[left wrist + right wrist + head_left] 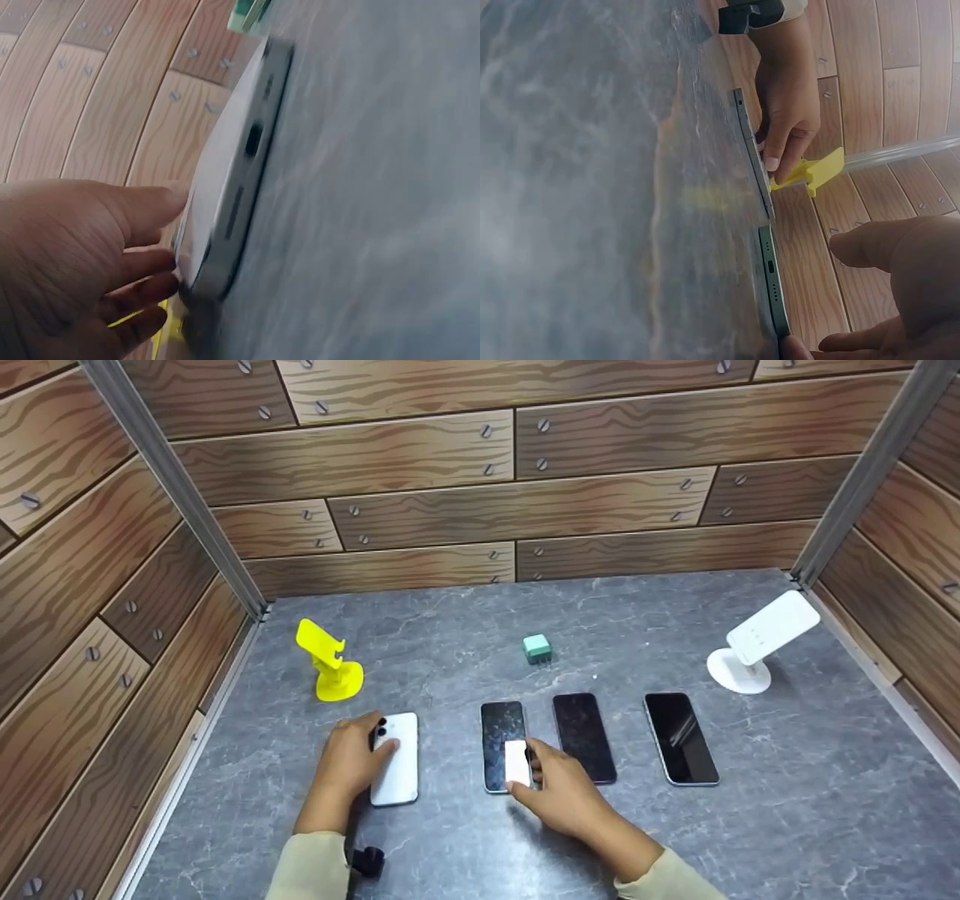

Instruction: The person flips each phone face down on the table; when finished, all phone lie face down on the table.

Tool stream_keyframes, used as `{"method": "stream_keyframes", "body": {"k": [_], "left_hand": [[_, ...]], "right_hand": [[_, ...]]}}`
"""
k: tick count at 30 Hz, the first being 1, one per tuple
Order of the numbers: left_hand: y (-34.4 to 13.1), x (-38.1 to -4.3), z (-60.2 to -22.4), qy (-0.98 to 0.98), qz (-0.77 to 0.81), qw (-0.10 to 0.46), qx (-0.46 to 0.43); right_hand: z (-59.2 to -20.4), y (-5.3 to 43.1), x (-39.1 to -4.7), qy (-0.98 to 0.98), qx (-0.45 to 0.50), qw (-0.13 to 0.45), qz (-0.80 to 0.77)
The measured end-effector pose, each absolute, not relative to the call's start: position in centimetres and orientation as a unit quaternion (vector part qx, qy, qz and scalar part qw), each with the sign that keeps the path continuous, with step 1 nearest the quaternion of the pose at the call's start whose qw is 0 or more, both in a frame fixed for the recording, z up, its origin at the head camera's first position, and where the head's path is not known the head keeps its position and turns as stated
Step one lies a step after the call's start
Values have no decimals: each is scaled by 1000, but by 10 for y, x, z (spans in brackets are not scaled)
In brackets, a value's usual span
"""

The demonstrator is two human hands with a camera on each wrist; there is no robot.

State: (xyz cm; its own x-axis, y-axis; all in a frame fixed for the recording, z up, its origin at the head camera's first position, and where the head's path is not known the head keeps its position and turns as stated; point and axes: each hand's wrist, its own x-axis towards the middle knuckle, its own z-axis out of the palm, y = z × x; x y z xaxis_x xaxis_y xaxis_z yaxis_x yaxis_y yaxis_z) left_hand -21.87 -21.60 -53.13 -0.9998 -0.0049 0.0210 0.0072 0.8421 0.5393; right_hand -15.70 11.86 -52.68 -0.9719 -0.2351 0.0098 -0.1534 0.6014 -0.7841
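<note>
A white phone (400, 765) lies back side up on the left of the table, camera lenses at its upper left corner. My left hand (349, 757) grips its left edge, thumb over the back and fingers bent at the side. In the left wrist view the thumb meets the phone's (217, 187) near face. Right of it lies a dark-screened phone (495, 735) with a bright white rectangle over its lower part. My right hand (562, 791) is at its lower right side. In the right wrist view a fingertip meets the phone's (774, 281) corner, while the thumb stands apart.
Two more phones, one dark (585, 739) and one black-screened (681, 739), lie to the right. A yellow phone stand (330, 667) stands back left and a white stand (757, 645) back right. Between them is a green plug adapter (537, 648). Wood-patterned walls enclose the grey table.
</note>
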Motion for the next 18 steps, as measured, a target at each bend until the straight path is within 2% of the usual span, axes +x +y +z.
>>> {"method": "stream_keyframes", "body": {"k": [6, 18], "left_hand": [[-195, -211, -533, -959, -263, 48, -97], [-139, -195, -534, -953, -235, -1, -190]], "right_hand": [[-527, 120, -158, 892, -102, 49, -438], [-529, 125, -159, 874, -92, 52, -474]]}}
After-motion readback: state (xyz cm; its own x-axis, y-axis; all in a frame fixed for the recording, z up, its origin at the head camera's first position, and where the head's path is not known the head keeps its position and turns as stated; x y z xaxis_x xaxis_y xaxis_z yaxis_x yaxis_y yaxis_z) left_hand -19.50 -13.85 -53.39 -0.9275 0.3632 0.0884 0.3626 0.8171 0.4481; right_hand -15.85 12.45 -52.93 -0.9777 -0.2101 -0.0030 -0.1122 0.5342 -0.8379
